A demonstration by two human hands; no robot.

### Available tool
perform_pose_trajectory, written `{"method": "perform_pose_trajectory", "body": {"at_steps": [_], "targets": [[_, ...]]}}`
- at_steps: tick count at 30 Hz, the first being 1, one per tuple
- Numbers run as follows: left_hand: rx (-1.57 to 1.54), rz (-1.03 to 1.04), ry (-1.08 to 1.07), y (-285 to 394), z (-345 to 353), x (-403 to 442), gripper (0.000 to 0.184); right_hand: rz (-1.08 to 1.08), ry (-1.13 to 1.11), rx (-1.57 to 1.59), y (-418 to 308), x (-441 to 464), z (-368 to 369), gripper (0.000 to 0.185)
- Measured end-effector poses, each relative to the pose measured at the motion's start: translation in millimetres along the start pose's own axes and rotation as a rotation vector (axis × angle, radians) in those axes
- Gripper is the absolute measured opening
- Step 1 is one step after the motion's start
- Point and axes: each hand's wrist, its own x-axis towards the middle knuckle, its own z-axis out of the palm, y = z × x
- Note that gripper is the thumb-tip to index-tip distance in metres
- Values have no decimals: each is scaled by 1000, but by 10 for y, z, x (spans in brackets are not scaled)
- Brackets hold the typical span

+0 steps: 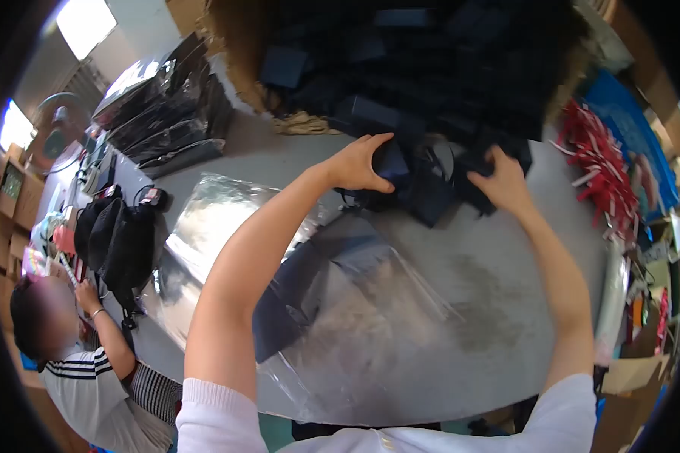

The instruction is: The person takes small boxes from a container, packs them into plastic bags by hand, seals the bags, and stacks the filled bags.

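Observation:
Several dark boxes (pixel 431 192) lie in a loose group at the back middle of the grey table (pixel 499 302), before a large carton (pixel 306 123) full of dark boxes. My left hand (pixel 360 162) grips a dark blue box (pixel 391 166), thumb and fingers spread around its left side. My right hand (pixel 501 180) is closed on another dark box (pixel 472 177) at the right of the group. Clear plastic sheets (pixel 363 302) lie in front of me, with a dark flat piece (pixel 287 302) under or inside them.
A stack of plastic-wrapped dark items (pixel 166 106) stands at the back left. A black bag (pixel 117 238) lies at the left edge, beside a seated person (pixel 91 370). Red and white tinsel (pixel 601 166) hangs at the right.

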Motion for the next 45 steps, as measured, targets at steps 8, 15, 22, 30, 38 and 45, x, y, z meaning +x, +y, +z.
{"method": "perform_pose_trajectory", "body": {"at_steps": [8, 15, 22, 30, 38, 45], "targets": [[309, 687, -182, 2087, 533, -966, 96, 426, -152, -35, 762, -2456, -550, 49], [589, 1066, -647, 2252, 1761, -1933, 87, 21, -553, -154, 229, -2487, -827, 92], [635, 566, -121, 2204, 1344, -2672, 74, -21, -402, -195, 653, -2535, -735, 87], [946, -105, 317, 1831, 1115, -3347, 70, -202, -199, 417, -466, -3427, -899, 74], [941, -59, 345, 1798, 1162, -3395, 56, -488, -284, 339, -482, -3385, -731, 78], [892, 1, 374, 1475, 1163, -3287, 30, -168, -646, -633, -1183, -2770, -2197, 68]]}}
